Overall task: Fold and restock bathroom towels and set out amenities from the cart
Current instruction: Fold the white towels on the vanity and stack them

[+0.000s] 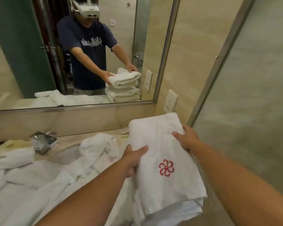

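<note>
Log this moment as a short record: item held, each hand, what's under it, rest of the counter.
Item held: folded towel, white, red flower emblem on top
Left hand: grip on its left edge, thumb on top
Right hand: holds its right edge
Underneath: towel stack, by the wall corner
Counter: loose white linen spread over it, faucet behind

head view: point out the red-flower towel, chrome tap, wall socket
folded white towel with red flower [161, 136]: head view, cloth above flower
chrome tap [43, 141]: head view, spout top
white wall socket plate [170, 101]: head view, centre
</note>
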